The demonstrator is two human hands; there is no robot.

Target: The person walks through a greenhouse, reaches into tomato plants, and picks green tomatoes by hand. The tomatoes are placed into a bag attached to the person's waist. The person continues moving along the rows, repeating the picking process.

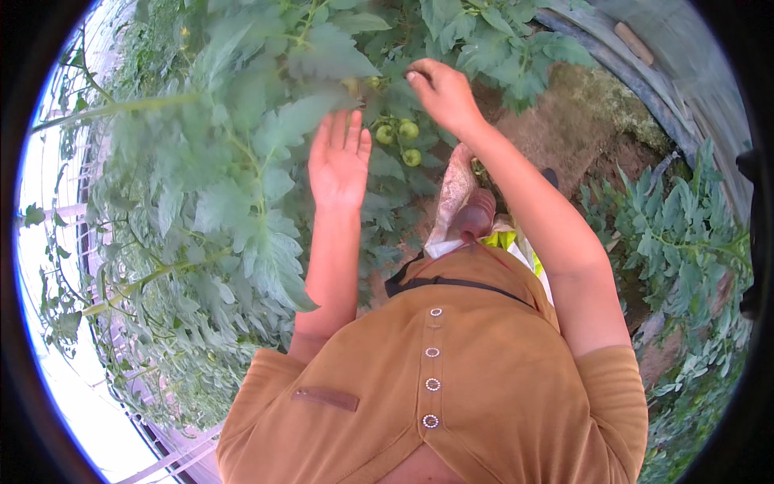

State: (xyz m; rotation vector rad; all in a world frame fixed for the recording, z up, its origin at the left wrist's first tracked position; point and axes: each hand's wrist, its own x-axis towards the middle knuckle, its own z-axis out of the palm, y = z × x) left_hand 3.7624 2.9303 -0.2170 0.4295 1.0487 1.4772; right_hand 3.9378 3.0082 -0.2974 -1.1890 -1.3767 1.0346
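My left hand is raised among tomato leaves, palm up with the fingers apart and nothing in it. Just to its right hangs a cluster of green tomatoes. Above and right of that cluster is my right hand, its fingers curled inward close to the foliage. Whether anything is pinched between those fingertips cannot be seen. Between the hands, deeper in the plant, sit more small pale fruits, partly covered by leaves.
A clear reddish plastic bottle hangs by a cord at my waist, beside a whitish cloth. Dense tomato plants rise on the left. Bare soil, low plants and plastic sheeting lie to the right.
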